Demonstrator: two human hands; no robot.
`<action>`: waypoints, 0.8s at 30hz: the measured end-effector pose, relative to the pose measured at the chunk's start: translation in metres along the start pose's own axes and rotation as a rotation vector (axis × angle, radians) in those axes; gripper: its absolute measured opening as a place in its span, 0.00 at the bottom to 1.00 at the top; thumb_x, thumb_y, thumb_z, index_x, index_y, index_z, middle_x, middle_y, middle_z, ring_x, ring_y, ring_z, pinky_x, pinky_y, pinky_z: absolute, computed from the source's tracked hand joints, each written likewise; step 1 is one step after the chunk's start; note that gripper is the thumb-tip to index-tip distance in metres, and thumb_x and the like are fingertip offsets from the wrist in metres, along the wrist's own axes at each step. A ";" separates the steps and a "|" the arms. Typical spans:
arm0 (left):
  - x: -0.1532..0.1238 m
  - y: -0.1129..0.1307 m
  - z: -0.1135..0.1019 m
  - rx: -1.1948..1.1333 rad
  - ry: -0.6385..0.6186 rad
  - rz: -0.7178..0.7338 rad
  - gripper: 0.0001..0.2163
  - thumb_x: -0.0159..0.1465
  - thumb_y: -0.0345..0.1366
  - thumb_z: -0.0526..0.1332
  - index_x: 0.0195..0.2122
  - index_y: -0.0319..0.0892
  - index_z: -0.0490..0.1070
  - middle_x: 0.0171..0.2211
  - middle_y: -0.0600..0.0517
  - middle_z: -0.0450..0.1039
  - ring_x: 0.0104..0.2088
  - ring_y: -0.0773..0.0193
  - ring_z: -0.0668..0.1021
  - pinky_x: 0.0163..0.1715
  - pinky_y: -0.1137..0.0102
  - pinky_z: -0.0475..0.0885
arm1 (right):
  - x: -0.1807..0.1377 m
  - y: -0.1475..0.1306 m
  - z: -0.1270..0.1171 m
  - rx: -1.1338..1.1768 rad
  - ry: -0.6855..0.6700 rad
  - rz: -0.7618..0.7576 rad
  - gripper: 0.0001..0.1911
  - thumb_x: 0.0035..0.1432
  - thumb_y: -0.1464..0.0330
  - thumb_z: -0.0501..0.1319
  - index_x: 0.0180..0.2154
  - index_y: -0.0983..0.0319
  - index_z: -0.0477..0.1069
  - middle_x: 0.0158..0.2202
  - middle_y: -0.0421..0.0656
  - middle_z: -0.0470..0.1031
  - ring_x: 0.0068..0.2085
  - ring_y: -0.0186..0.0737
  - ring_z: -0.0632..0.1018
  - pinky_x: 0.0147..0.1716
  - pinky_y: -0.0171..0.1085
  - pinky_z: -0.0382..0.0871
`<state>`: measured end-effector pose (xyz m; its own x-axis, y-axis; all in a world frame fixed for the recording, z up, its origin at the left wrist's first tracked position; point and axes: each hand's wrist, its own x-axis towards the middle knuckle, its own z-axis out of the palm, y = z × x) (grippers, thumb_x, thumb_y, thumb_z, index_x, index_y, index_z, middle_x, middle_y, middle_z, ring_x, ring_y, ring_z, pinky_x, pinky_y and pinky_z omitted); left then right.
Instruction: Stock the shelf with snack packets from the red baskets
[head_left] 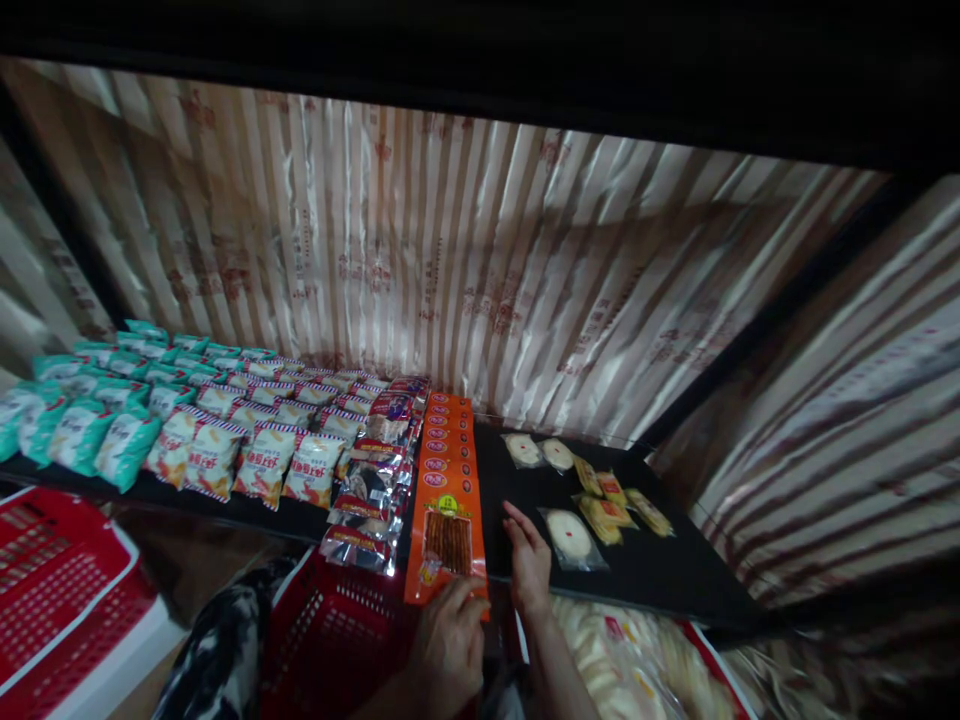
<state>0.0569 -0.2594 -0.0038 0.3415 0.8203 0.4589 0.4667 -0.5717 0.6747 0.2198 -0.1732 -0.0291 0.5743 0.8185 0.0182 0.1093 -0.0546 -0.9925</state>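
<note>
My left hand (448,645) is at the near end of an orange snack packet (448,540), its curled fingers closed on the lower edge. That packet lies on top of a row of overlapping orange packets (448,430) running back along the black shelf (510,480). My right hand (529,560) is open, fingers stretched forward over the shelf just right of the orange row. Close to its right lies a clear-wrapped round white item (570,535). Left of the orange row are dark-and-silver snack packets (364,500) in overlapping rows.
White-and-orange snack bags (262,460) and teal bags (127,445) fill the left of the shelf. Yellow packets (604,510) lie at right. Red baskets (60,570) stand below; one under the right side holds wrapped pale food (615,650). A dark beam (480,60) crosses above.
</note>
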 end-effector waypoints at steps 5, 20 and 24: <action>-0.028 0.006 -0.005 -0.088 -0.055 -0.032 0.17 0.54 0.23 0.47 0.39 0.43 0.71 0.37 0.48 0.74 0.38 0.64 0.76 0.40 0.71 0.72 | -0.042 0.000 -0.006 0.017 0.046 0.050 0.26 0.44 0.56 0.59 0.44 0.64 0.73 0.46 0.50 0.75 0.44 0.48 0.75 0.45 0.45 0.67; -0.083 -0.018 0.008 -0.014 -0.393 -0.504 0.15 0.57 0.24 0.47 0.35 0.40 0.73 0.36 0.47 0.74 0.38 0.64 0.75 0.41 0.71 0.67 | -0.121 0.007 -0.021 0.173 0.030 0.076 0.22 0.46 0.54 0.61 0.39 0.62 0.71 0.37 0.45 0.77 0.37 0.42 0.77 0.40 0.40 0.70; -0.091 -0.011 0.007 -0.007 -0.367 -0.584 0.15 0.56 0.23 0.47 0.36 0.37 0.73 0.37 0.45 0.74 0.39 0.63 0.74 0.41 0.71 0.67 | -0.137 0.013 -0.020 0.038 -0.284 0.151 0.20 0.45 0.54 0.62 0.35 0.62 0.73 0.33 0.45 0.78 0.35 0.42 0.78 0.38 0.40 0.71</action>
<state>0.0264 -0.3276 -0.0569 0.2906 0.9345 -0.2054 0.6533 -0.0370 0.7562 0.1584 -0.2974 -0.0417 0.3315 0.9301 -0.1584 0.0071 -0.1703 -0.9854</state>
